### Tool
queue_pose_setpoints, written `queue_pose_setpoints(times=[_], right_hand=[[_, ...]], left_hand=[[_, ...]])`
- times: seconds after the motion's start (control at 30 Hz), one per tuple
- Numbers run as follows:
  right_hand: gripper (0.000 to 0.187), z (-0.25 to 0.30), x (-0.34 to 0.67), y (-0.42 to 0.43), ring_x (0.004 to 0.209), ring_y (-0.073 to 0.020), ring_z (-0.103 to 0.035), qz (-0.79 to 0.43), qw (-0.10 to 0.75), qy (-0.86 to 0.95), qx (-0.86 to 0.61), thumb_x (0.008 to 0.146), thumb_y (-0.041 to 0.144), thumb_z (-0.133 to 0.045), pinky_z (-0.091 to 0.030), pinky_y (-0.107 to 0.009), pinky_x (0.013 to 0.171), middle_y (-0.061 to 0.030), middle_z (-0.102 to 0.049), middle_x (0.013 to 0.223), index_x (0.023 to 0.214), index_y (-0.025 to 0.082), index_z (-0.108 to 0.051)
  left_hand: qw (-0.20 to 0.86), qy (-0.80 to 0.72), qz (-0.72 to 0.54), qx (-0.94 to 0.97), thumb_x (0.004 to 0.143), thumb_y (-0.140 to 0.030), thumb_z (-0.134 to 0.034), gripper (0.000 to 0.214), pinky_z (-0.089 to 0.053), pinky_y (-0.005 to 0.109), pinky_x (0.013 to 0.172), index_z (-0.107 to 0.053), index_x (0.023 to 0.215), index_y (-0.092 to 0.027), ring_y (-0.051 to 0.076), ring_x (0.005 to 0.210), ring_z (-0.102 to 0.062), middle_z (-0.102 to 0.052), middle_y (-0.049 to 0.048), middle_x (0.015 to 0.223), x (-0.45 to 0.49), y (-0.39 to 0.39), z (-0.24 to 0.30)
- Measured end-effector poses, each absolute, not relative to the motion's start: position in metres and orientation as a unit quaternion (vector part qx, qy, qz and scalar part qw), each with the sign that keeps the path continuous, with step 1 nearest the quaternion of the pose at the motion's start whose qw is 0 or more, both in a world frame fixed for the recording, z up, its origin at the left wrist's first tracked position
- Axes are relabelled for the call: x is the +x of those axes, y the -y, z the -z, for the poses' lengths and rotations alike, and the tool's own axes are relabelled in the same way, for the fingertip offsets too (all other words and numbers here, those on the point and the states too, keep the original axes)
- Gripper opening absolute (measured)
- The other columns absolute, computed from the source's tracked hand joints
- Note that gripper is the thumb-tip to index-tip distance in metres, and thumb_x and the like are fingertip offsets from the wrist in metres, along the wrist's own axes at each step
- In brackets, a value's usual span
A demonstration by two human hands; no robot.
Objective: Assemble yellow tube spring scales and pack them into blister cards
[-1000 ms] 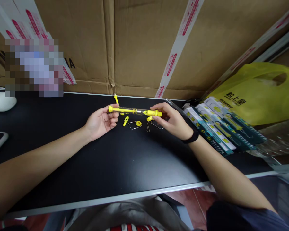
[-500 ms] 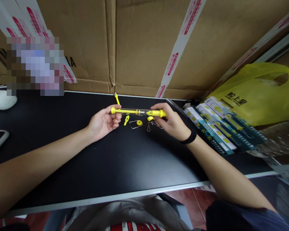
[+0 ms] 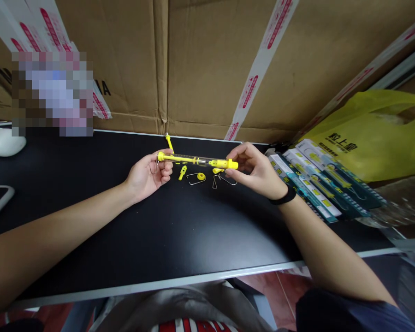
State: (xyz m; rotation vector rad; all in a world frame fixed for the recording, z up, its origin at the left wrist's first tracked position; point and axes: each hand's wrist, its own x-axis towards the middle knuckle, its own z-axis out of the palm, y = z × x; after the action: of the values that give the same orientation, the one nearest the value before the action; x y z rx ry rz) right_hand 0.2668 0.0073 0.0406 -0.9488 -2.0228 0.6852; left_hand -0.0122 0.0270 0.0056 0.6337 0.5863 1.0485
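Note:
A clear-tubed spring scale (image 3: 202,161) with yellow ends is held level above the black desk. My left hand (image 3: 147,177) is closed round its left end, and a small metal hook hangs there by the fingers. At the other end, the thumb and fingers of my right hand (image 3: 257,170) pinch the yellow cap. Beneath the tube lie a small yellow fitting (image 3: 182,173), a bent metal wire (image 3: 195,183), a yellow ring (image 3: 201,176) and another looped wire (image 3: 215,184). Behind my left hand rests a yellow rod (image 3: 169,142) with a metal tip.
Printed packages (image 3: 318,184) showing yellow scales are stacked at the right, before a yellow plastic bag (image 3: 373,138). Large cardboard (image 3: 200,60) stands along the desk's back edge. A white-edged device (image 3: 0,203) and a white rounded object (image 3: 5,142) sit at the left.
My right hand has shifted right along the tube to its very end, uncovering more of the yellow cap and the looped wire below. My left hand keeps its hold.

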Motion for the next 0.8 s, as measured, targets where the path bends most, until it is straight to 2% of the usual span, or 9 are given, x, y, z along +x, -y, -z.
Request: queue_pose_setpoints(times=[0.27, 0.5, 0.8], right_hand=[[0.027, -0.0379, 0.2670, -0.0097, 0.080, -0.0155, -0.066, -0.267, 0.427, 0.785, -0.361, 0.078, 0.035, -0.074, -0.059, -0.030, 0.072, -0.0028, -0.063, 0.090, 0.093, 0.022, -0.056], [0.023, -0.0345, 0.2608, -0.0055, 0.069, -0.0146, -0.064, -0.123, 0.450, 0.798, -0.380, 0.079, 0.034, -0.073, -0.058, -0.029, 0.065, -0.0023, -0.066, 0.082, 0.095, 0.020, -0.064], [0.018, -0.0320, 0.2610, -0.0058, 0.073, -0.0161, -0.065, -0.065, 0.425, 0.828, -0.361, 0.084, 0.032, -0.067, -0.056, -0.030, 0.067, -0.0034, -0.065, 0.085, 0.096, 0.021, -0.058]], left_hand=[[0.780, -0.275, -0.492, 0.274, 0.088, -0.016, -0.038, 0.027, -0.042, 0.018, 0.044, -0.065, 0.092, -0.013, 0.010, 0.048, -0.049, -0.050, 0.0012, 0.059, -0.0124, -0.0274, -0.0076], [0.787, -0.279, -0.483, 0.264, 0.090, -0.017, -0.037, 0.028, -0.044, 0.018, 0.046, -0.064, 0.095, -0.013, 0.010, 0.050, -0.050, -0.050, 0.0011, 0.060, -0.0135, -0.0267, -0.0081], [0.785, -0.279, -0.486, 0.264, 0.091, -0.018, -0.037, 0.028, -0.044, 0.018, 0.046, -0.065, 0.094, -0.013, 0.010, 0.050, -0.050, -0.051, 0.0009, 0.060, -0.0130, -0.0280, -0.0078]])
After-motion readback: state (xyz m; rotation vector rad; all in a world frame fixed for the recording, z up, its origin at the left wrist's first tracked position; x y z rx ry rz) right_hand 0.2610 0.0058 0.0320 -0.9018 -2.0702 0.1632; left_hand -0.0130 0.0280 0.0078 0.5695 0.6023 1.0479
